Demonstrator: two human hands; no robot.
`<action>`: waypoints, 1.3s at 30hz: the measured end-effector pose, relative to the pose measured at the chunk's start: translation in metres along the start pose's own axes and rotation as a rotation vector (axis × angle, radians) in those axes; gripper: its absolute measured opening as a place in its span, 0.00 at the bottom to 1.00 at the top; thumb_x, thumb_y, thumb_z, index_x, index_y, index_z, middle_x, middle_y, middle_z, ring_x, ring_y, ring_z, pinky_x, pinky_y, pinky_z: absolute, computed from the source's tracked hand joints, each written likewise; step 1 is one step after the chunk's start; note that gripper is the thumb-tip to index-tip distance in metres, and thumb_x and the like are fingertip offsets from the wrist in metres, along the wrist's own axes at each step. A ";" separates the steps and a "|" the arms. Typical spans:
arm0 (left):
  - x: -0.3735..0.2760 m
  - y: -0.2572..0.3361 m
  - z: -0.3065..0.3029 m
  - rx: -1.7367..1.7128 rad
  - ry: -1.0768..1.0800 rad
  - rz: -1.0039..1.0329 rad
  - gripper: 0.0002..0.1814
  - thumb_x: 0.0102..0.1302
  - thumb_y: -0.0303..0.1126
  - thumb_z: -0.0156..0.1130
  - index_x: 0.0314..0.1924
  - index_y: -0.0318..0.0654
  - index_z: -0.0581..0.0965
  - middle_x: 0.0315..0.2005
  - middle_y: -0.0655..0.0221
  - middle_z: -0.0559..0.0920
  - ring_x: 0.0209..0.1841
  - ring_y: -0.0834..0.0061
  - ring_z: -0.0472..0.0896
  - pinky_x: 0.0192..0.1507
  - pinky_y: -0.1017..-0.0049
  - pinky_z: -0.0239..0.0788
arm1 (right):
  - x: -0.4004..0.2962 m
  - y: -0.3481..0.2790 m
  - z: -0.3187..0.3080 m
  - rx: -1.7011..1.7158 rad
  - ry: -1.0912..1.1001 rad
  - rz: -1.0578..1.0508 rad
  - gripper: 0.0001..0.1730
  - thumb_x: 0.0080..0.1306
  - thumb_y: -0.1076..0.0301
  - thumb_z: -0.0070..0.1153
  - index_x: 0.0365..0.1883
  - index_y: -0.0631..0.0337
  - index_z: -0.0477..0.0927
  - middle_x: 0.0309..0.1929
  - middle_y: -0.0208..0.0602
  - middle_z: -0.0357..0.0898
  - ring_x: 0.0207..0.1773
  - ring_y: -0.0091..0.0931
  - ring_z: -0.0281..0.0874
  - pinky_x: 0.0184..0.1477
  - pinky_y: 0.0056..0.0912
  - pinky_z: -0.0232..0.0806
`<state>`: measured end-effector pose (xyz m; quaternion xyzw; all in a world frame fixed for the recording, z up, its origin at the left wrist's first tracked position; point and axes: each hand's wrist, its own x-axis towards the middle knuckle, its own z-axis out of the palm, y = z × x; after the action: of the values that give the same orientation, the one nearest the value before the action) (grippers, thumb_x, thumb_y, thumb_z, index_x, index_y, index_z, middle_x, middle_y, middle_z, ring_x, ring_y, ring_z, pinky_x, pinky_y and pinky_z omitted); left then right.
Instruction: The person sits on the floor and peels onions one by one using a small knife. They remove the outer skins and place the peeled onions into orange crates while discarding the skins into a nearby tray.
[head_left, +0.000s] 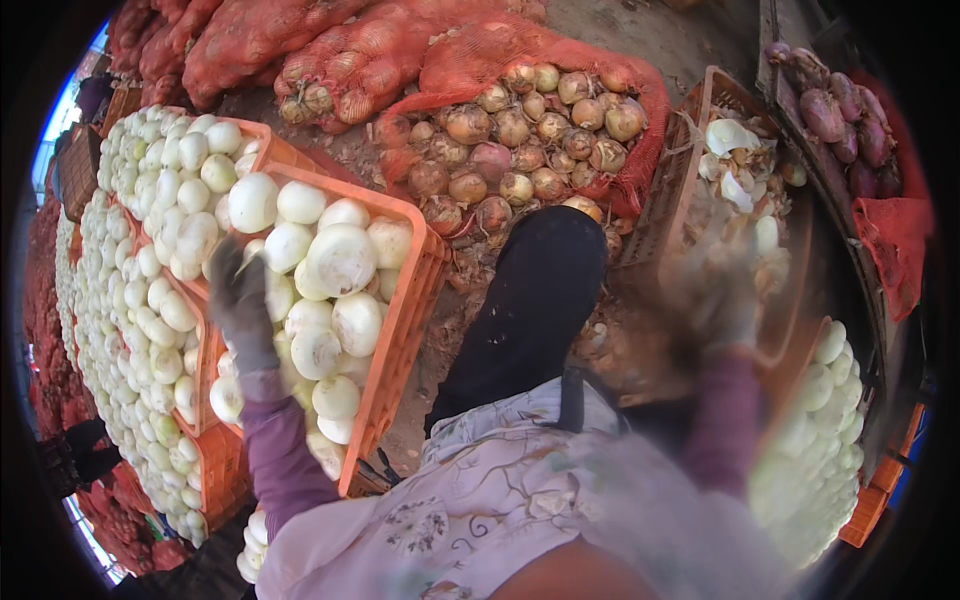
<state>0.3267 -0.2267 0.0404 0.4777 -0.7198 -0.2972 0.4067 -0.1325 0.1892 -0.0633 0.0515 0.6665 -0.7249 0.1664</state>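
Observation:
My left hand (244, 304), in a grey glove, reaches over an orange plastic crate (401, 352) heaped with peeled white onions (341, 259). Its fingertips are among the onions near the crate's far left side, and whether they grip one is not clear. My right hand (724, 300), also gloved, is smeared by motion at the near end of a crate (694, 135) holding onion skins and trimmings (739, 169). What it holds, if anything, is lost in the blur. Between the hands and farther out, unpeeled onions (514, 127) spill from an opened red mesh sack (649, 97).
More crates of peeled onions (139, 300) stand in rows at left. Filled red mesh sacks (255, 45) lie at the back. Peeled onions (814, 427) are piled at lower right; red onions (847, 112) sit beyond a board edge. My dark-clothed leg (525, 292) is between the crates.

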 end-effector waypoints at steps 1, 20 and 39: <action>0.005 0.022 0.042 -0.135 -0.147 0.039 0.25 0.64 0.25 0.64 0.61 0.35 0.72 0.57 0.63 0.78 0.59 0.72 0.74 0.58 0.72 0.68 | -0.007 0.001 0.004 0.073 -0.016 0.059 0.14 0.72 0.64 0.49 0.53 0.59 0.72 0.27 0.30 0.74 0.23 0.22 0.70 0.22 0.27 0.65; 0.089 -0.103 0.499 0.255 -0.135 -0.595 0.48 0.53 0.40 0.69 0.70 0.34 0.56 0.54 0.42 0.76 0.57 0.53 0.78 0.57 0.62 0.69 | -0.062 0.030 0.029 -0.487 0.323 -0.120 0.21 0.76 0.64 0.44 0.61 0.67 0.69 0.27 0.29 0.72 0.25 0.19 0.67 0.32 0.21 0.66; 0.017 0.072 0.382 -0.470 -0.860 -0.130 0.52 0.42 0.29 0.81 0.67 0.34 0.61 0.60 0.50 0.70 0.57 0.56 0.76 0.59 0.63 0.71 | -0.050 -0.002 0.064 -0.334 0.036 -0.064 0.21 0.74 0.67 0.48 0.63 0.66 0.67 0.29 0.29 0.74 0.25 0.16 0.69 0.24 0.18 0.65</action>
<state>-0.0414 -0.2005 -0.0837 0.2510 -0.7048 -0.6463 0.1502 -0.0772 0.1353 -0.0400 0.0152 0.7818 -0.6079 0.1375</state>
